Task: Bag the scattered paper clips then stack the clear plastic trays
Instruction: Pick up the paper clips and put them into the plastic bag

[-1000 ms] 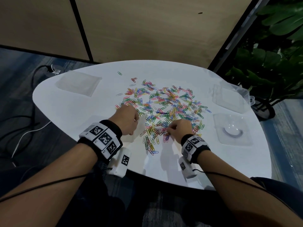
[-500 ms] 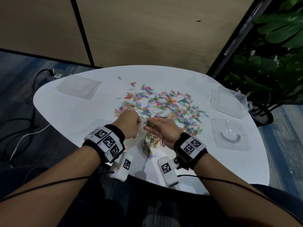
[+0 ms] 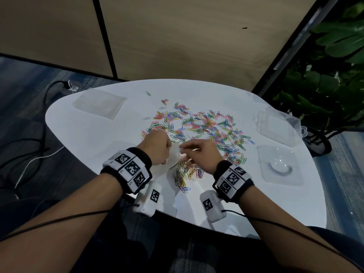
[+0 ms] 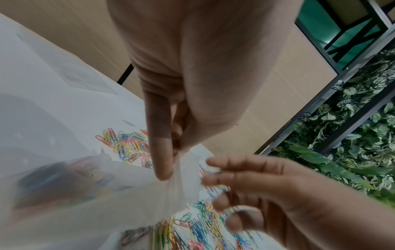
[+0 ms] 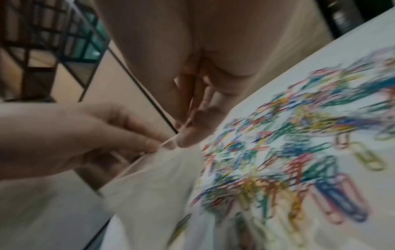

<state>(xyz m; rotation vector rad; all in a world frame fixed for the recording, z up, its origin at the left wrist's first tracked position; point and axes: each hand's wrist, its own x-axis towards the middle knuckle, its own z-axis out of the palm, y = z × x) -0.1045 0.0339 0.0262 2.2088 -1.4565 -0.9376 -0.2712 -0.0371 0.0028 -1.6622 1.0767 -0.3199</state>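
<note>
From the head view, a white rounded table (image 3: 98,138) is seen with a wide scatter of coloured paper clips (image 3: 201,125) spread over its middle. A flat clear bag (image 3: 99,104) lies at the far left of the table, well apart from the clips, and two clear plastic trays (image 3: 275,127) (image 3: 279,166) lie side by side near the right edge, unstacked. The left hand (image 3: 157,147) is held at the near edge of the scatter with its fingers curled on the rim of a second clear bag (image 3: 173,158), which hangs down to the table. The right hand (image 3: 199,152) is held just beside it, fingertips at the bag's mouth. In the left wrist view, the bag's rim (image 4: 183,170) is seen pinched between the left thumb and forefinger (image 4: 160,143); blurred coloured clips show through the plastic lower left. The right hand's fingers (image 4: 235,179) are loosely spread next to the rim, and whether anything is held in them cannot be told from here. In the right wrist view, which is blurred by motion, the right hand's fingertips (image 5: 188,137) seem to be pinched on the thin top edge of the bag (image 5: 149,186), opposite the left hand (image 5: 74,135), with the loose clips (image 5: 288,160) lying on the table to the right.
</note>
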